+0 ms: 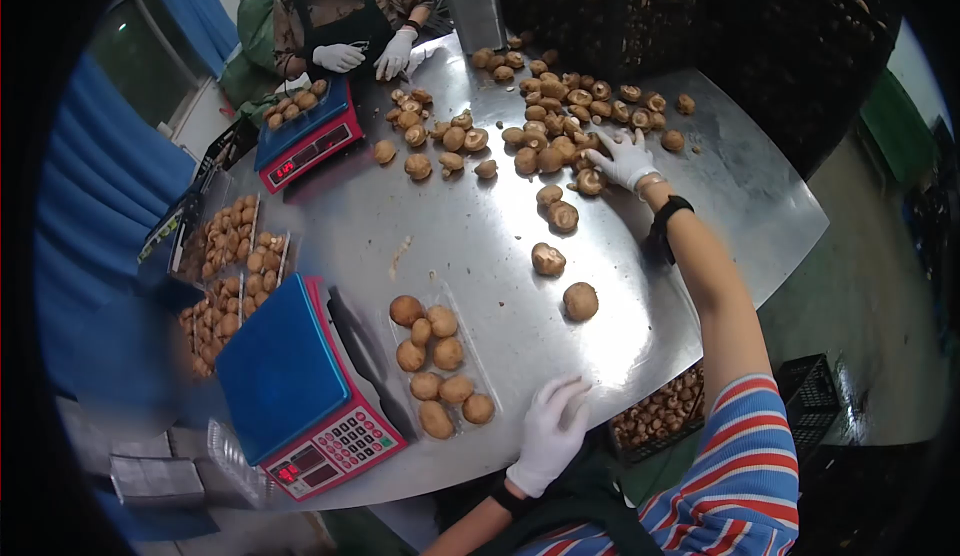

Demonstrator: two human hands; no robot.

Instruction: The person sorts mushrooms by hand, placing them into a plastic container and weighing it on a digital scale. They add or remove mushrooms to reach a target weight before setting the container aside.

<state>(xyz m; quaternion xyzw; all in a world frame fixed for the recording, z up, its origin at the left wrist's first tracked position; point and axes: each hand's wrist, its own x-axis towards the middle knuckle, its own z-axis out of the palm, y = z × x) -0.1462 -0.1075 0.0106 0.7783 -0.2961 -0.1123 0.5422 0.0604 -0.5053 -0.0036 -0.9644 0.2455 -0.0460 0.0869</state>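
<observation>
My right hand (625, 161), in a white glove, reaches to the pile of brown mushrooms (550, 159). Its fingers are spread over the pile's right edge, and I see no mushroom gripped in them. At the table's front edge is my left hand (552, 431), also gloved, its fingers loosely stretched out and holding nothing. To its left lies a clear plastic tray (463, 358) with several mushrooms in rows. Single mushrooms, such as one near the middle (580, 301), lie between the pile and my left hand.
A blue-topped scale (280, 366) stands left of the tray, near packed mushroom trays (232, 236). Across the metal table (350, 226), a co-worker with gloved hands (395, 53) is behind another scale (310, 146) bearing mushrooms. Black crates (600, 16) stand at the back; a mushroom crate (660, 411) sits below the edge.
</observation>
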